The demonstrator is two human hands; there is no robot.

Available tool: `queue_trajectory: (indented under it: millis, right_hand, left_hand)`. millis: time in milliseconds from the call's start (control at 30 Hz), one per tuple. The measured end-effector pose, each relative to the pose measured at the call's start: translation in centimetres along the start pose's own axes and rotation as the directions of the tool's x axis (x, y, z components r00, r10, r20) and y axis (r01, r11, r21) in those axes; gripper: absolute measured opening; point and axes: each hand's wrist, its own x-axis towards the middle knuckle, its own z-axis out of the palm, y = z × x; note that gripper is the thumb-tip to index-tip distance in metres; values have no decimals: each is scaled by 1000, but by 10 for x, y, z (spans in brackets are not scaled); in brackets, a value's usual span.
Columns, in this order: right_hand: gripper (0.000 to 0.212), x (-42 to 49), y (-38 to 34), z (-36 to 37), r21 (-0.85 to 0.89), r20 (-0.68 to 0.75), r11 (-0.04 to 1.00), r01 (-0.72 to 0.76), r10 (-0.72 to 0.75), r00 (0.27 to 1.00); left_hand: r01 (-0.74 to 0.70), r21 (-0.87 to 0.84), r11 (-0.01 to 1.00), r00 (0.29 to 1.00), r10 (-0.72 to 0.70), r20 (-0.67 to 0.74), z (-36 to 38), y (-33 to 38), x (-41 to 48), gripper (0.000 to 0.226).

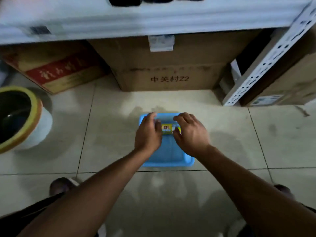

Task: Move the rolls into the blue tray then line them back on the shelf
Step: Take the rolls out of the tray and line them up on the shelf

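Note:
A blue tray [168, 157] lies on the tiled floor in front of me. Inside it, towards its far end, is a roll with a yellow and red label [167, 129]. My left hand [148, 132] is at the roll's left end and my right hand [190, 133] at its right end, fingers curled around it. Whether more rolls lie under my hands is hidden. The white shelf [136, 16] runs across the top of the view, with dark rolls [124, 1] on it at the top edge.
Under the shelf stand a large cardboard box [169, 69] and a red-printed carton [54, 67] at left. A yellow-rimmed pot [34, 120] sits at left. A perforated white shelf post [273, 53] and another box [290, 79] are at right. My feet [59, 185] are near.

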Motion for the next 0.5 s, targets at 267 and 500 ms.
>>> queue_trajectory:
  millis: [267, 500]
  right_hand:
    - [48, 10, 20, 71, -94, 391, 962, -257, 273, 879]
    - [73, 28, 29, 111, -286, 416, 944, -163, 276, 866]
  left_hand:
    - [844, -447, 297, 472, -808, 353, 59, -42, 15, 27]
    - [809, -562, 173, 431, -824, 367, 92, -59, 40, 38]
